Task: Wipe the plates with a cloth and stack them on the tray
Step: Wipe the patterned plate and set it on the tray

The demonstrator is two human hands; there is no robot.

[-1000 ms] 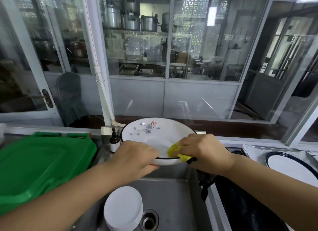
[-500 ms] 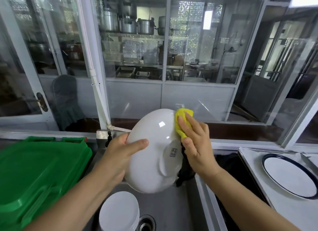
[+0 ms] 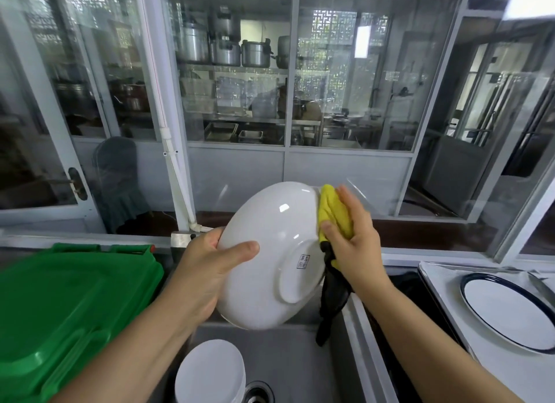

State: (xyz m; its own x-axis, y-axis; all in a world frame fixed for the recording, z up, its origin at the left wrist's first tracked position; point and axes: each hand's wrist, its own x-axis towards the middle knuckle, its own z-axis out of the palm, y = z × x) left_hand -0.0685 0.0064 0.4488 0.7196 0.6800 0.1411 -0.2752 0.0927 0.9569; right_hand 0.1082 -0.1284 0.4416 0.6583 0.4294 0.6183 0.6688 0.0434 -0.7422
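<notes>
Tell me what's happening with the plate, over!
Left hand grips white plate, underside facing camera, over sink. Right hand presses yellow cloth on its rim. One plate on tray; stack waiting in sink. Nothing blocking.

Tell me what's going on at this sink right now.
A person is wiping dishes over a steel sink. The left hand grips a white deep plate by its rim, tilted so its underside faces the camera. The right hand presses a yellow cloth against the plate's upper right edge. More white plates wait stacked in the sink, and one blue-rimmed plate already lies on the tray at right.
</notes>
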